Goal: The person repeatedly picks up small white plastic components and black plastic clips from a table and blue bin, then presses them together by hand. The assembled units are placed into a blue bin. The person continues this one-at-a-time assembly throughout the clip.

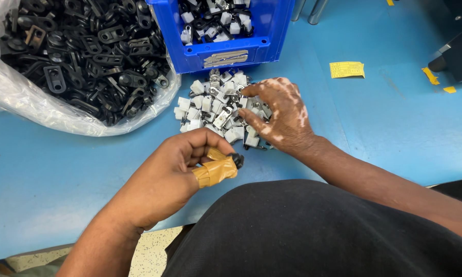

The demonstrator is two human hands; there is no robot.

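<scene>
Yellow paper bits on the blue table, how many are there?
4: a big yellow label right of the blue bin, two small scraps farther right, one at the top edge. Others may be hidden.

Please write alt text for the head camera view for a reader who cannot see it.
The right hand picks through a pile of small white clips on a blue table, while the left hand, thumb taped, pinches a small black part. A clear bag of black clips and a blue bin sit behind.

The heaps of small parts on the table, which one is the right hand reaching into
The loose pile of white clips on the table before the blue bin; the right hand rests there. Black parts sit bagged, untouched.
</scene>
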